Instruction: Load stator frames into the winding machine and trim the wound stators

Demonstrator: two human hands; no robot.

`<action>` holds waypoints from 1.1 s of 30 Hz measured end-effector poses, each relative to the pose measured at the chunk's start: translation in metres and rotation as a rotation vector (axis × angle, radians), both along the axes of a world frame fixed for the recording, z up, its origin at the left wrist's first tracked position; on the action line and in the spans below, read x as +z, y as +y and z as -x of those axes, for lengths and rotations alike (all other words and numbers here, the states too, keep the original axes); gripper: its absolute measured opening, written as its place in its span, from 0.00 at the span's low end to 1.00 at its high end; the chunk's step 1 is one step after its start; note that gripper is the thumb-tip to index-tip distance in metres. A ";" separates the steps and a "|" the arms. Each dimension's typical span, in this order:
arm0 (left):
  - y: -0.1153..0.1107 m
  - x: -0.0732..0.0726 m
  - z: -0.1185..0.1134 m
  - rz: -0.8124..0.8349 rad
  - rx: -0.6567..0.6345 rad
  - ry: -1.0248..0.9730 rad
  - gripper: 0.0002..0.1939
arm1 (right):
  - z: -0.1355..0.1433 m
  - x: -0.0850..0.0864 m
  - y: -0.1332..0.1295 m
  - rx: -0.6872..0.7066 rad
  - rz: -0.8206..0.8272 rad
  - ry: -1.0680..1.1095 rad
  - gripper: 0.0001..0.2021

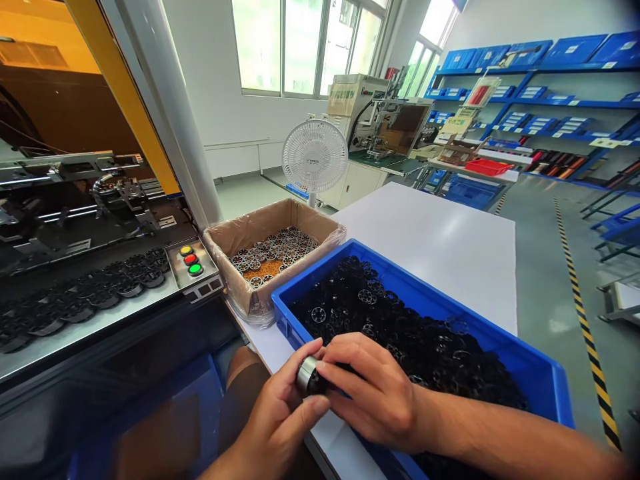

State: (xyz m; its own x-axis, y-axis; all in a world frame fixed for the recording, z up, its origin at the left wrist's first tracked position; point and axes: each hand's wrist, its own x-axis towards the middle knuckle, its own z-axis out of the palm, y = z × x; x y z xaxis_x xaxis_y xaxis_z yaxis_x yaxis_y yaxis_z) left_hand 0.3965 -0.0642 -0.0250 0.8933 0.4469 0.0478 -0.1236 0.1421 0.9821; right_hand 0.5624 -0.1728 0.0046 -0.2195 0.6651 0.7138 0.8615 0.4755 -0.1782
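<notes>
Left hand [273, 413]: our fingers and thumb curl round a short cylindrical silver-and-black part [306, 375], gripping it from the left.
Right hand [377, 383]: our fingers are bent narrow and hold the part's right side, covering some of it.
Part's place: between our two hands, just in front of the bin's near left corner; its silver band faces left, its dark end right.
Deep blue plastic bin [543, 378]: at our right forearm, heaped with small black wheel-shaped pieces [450, 360].
Brown cardboard box lined with clear plastic [250, 230]: close beside the bin on its left, holding shiny spoked metal discs [295, 243].
White flat-topped table [450, 240]: it carries bin and box.
Metal machine ledge [85, 337]: on our left, bearing rows of round black parts [100, 293].
Silver control panel [175, 261]: at the ledge's right end, with yellow, red and green buttons.
White round-caged fan [315, 157]: beyond the box.
Tall blue metal rack [543, 101]: far right, stacked with blue containers.
</notes>
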 end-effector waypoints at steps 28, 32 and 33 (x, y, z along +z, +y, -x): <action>0.000 -0.013 0.016 0.008 -0.091 -0.108 0.23 | -0.010 0.008 0.002 0.049 0.262 0.304 0.18; 0.045 -0.005 0.062 -0.223 0.272 0.126 0.22 | -0.029 -0.026 -0.003 -0.064 0.152 0.109 0.19; 0.062 -0.001 0.083 -0.343 0.423 0.249 0.21 | -0.036 -0.039 -0.002 -0.108 0.138 0.139 0.19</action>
State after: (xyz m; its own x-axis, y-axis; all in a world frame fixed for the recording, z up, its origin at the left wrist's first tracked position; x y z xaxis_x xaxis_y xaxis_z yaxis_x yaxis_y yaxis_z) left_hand 0.3136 -0.0019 -0.0258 0.6441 0.7622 0.0646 0.1393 -0.1999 0.9699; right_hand 0.5985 -0.1746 -0.0349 -0.0475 0.7726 0.6331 0.8684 0.3451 -0.3560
